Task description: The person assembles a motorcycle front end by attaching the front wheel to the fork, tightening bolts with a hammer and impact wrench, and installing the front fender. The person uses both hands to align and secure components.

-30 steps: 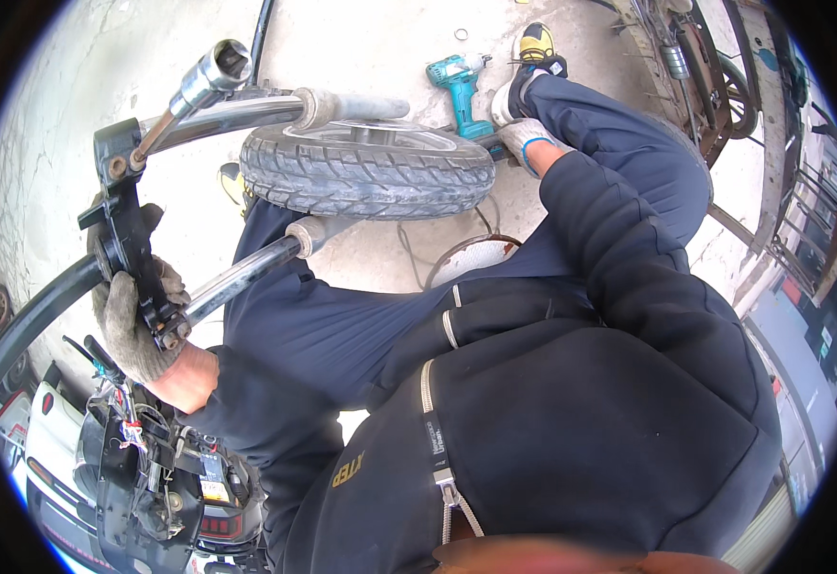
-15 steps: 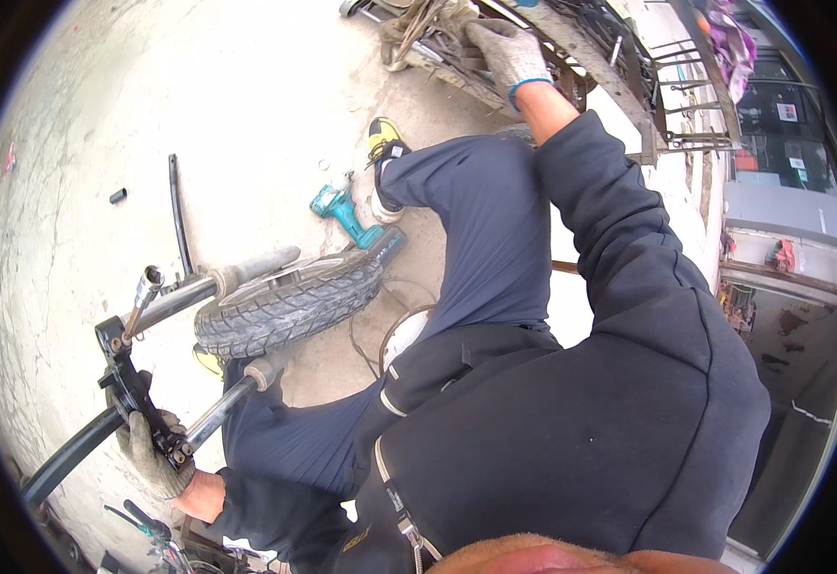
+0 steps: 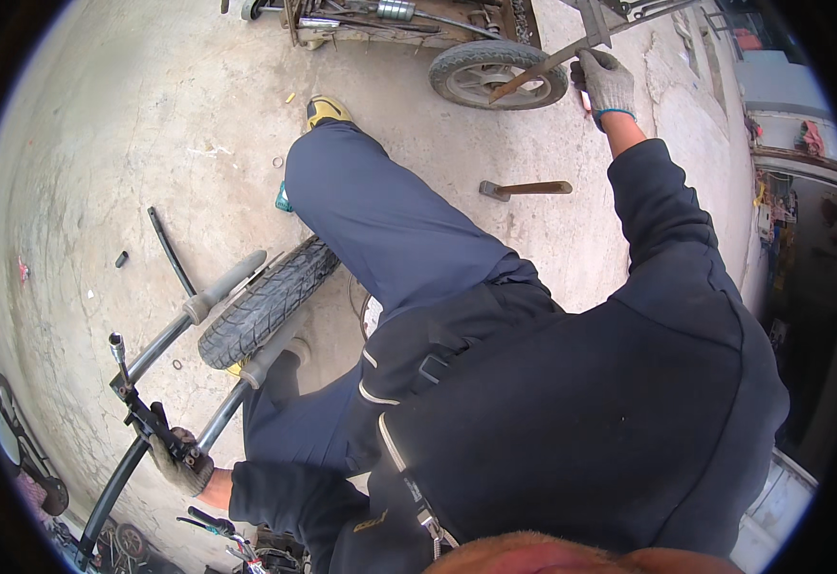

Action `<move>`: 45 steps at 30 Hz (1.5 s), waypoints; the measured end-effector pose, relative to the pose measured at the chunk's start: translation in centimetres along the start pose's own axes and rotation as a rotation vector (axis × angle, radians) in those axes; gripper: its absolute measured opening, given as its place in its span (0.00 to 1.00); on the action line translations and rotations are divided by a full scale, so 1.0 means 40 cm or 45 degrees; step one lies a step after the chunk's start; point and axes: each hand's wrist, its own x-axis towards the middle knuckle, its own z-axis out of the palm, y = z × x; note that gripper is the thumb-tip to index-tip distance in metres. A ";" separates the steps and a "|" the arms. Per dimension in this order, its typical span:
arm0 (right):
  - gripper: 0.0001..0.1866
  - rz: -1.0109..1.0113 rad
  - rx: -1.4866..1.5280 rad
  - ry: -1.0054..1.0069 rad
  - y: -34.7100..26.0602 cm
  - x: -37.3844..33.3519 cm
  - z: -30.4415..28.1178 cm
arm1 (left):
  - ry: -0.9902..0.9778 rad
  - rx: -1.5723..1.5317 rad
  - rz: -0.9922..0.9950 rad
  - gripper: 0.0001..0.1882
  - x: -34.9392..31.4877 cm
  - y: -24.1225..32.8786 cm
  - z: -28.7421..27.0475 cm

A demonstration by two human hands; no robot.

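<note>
My left hand [image 3: 181,465], in a grey work glove, is wrapped round the black fork clamp [image 3: 154,421] of a motorcycle front fork. A socket wrench [image 3: 118,350] stands up from the clamp's far end. Two fork tubes [image 3: 225,413] run from it to either side of a treaded tyre [image 3: 270,301]. At the upper right, my gloved right hand [image 3: 607,84] has its fingers curled beside the metal bar [image 3: 552,65] of a tool cart. What those fingers grip is hidden. A small pale and reddish thing [image 3: 586,100] shows beside them.
The tool cart [image 3: 418,36] with a spoked wheel [image 3: 498,75] stands ahead. A hammer [image 3: 528,188] lies on the concrete floor. Near the fork lie a black bar [image 3: 172,251] and a short dark tube [image 3: 122,258]. A teal tool [image 3: 283,198] is mostly hidden behind my leg.
My view has shifted, and the hammer and cart wheel now show. My right hand has left the cart's cluttered tray for its right-hand bar. My left hand stays on the fork clamp.
</note>
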 end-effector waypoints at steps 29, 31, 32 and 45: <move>0.28 0.089 0.168 -0.930 -0.309 -0.358 0.246 | 0.206 -0.317 0.026 0.28 -0.063 -0.022 0.055; 0.31 -0.199 0.421 -0.979 -0.410 -0.439 0.269 | 0.169 -0.348 0.061 0.28 -0.066 -0.029 0.049; 0.33 -0.288 0.574 -1.012 -0.458 -0.482 0.290 | 0.154 -0.322 0.044 0.29 -0.069 -0.029 0.047; 0.22 -0.728 -0.165 -1.472 -0.686 -0.888 0.680 | 0.216 -0.355 0.014 0.29 -0.108 -0.031 0.065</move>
